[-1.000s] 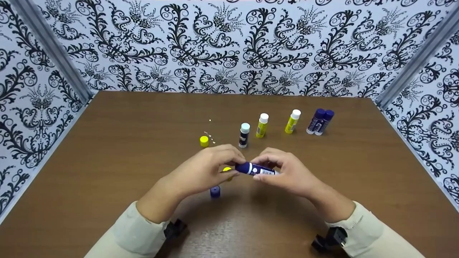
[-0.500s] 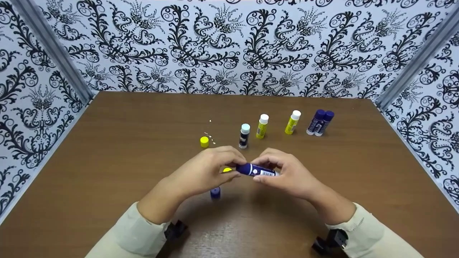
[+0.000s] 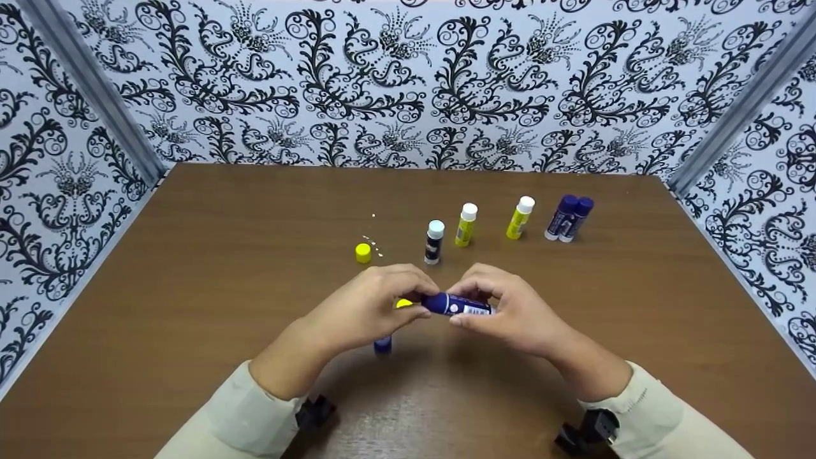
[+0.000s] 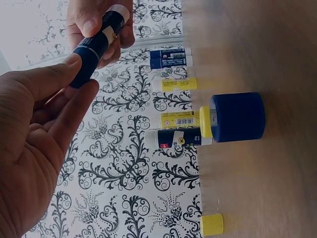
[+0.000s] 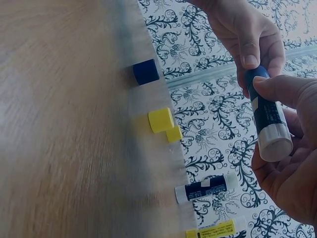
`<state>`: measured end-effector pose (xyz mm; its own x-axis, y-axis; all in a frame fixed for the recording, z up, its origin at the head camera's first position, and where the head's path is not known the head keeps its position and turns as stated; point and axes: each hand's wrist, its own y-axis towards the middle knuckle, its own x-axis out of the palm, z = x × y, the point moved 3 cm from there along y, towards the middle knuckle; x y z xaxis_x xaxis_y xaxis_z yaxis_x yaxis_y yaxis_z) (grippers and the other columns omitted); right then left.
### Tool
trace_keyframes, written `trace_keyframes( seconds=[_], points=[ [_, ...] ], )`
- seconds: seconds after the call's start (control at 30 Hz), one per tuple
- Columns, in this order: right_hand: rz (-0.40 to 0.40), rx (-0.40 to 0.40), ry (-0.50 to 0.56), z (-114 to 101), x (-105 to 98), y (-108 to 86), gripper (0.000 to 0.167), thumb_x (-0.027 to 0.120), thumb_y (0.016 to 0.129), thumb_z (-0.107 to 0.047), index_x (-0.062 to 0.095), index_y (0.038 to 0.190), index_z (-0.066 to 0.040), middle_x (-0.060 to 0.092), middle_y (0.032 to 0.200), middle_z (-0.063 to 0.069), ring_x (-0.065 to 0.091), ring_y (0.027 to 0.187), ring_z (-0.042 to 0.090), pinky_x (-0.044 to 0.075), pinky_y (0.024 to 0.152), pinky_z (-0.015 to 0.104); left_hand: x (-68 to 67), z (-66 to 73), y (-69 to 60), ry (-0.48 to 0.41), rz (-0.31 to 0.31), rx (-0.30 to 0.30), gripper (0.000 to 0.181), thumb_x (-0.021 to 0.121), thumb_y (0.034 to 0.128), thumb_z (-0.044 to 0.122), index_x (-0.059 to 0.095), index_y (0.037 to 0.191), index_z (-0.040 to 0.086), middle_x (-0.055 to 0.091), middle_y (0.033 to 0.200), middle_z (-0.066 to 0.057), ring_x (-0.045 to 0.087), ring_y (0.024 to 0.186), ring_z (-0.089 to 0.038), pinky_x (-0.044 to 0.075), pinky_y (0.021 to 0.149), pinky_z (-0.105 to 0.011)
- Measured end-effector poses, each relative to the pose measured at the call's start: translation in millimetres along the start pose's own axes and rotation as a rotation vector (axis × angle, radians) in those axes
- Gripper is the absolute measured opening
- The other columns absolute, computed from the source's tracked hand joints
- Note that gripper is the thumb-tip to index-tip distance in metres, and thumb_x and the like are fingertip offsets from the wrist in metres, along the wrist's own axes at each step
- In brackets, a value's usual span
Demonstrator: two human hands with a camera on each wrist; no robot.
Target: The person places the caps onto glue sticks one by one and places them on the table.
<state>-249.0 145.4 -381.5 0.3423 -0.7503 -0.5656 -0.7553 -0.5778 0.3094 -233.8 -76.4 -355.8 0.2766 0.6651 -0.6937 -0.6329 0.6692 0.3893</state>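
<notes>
Both hands hold a dark blue glue stick [image 3: 464, 306] above the table, tilted, its blue cap toward the left. My left hand [image 3: 370, 309] pinches that cap between thumb and fingers. The white-based barrel is gripped by my right hand [image 3: 517, 312], thumb in front and fingers behind. In the left wrist view only a thin pale line shows between cap [image 4: 86, 63] and barrel. Below the left hand a loose blue cap [image 3: 382, 345] stands on the table, partly covered. A yellow cap [image 3: 403, 303] peeks out behind the left thumb.
Another yellow cap [image 3: 363, 253] stands farther back beside small white crumbs [image 3: 373, 242]. Behind the hands stand a dark glue stick with a white top [image 3: 433, 242], two yellow glue sticks [image 3: 466, 225], and a pair of blue ones [image 3: 568, 218]. Patterned walls [image 3: 408, 83] enclose the table.
The white band between the glue stick's cap and barrel has narrowed to a thin line. My left hand has shifted slightly right, and the right hand has hardly moved.
</notes>
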Motion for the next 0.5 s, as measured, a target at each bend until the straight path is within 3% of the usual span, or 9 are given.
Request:
trace_keyframes(
  seconds=[0.23, 0.5],
  points=[
    [0.01, -0.044, 0.001, -1.6, 0.7, 1.0, 0.023, 0.084, 0.087, -0.012, 0.078, 0.107, -0.02, 0.067, 0.096, -0.002, 0.062, 0.088, 0.014, 0.052, 0.075, 0.023, -0.3, -0.6, 0.0, 0.003, 0.011, 0.013, 0.023, 0.077, 0.0928, 0.006, 0.075, 0.116, 0.003, 0.075, 0.112, -0.007, 0.071, 0.105, -0.016, 0.06, 0.095, -0.024],
    [0.0, -0.018, 0.004, -1.1, -0.4, -0.3, 0.021, 0.084, 0.089, -0.017, 0.078, 0.108, -0.021, 0.068, 0.098, -0.002, 0.062, 0.09, 0.014, 0.054, 0.075, 0.024, 2.6, -1.1, 0.2, 0.013, 0.039, 0.063, 0.023, 0.077, 0.0915, 0.003, 0.076, 0.114, 0.002, 0.077, 0.112, -0.009, 0.073, 0.105, -0.018, 0.06, 0.095, -0.023]
  ],
)
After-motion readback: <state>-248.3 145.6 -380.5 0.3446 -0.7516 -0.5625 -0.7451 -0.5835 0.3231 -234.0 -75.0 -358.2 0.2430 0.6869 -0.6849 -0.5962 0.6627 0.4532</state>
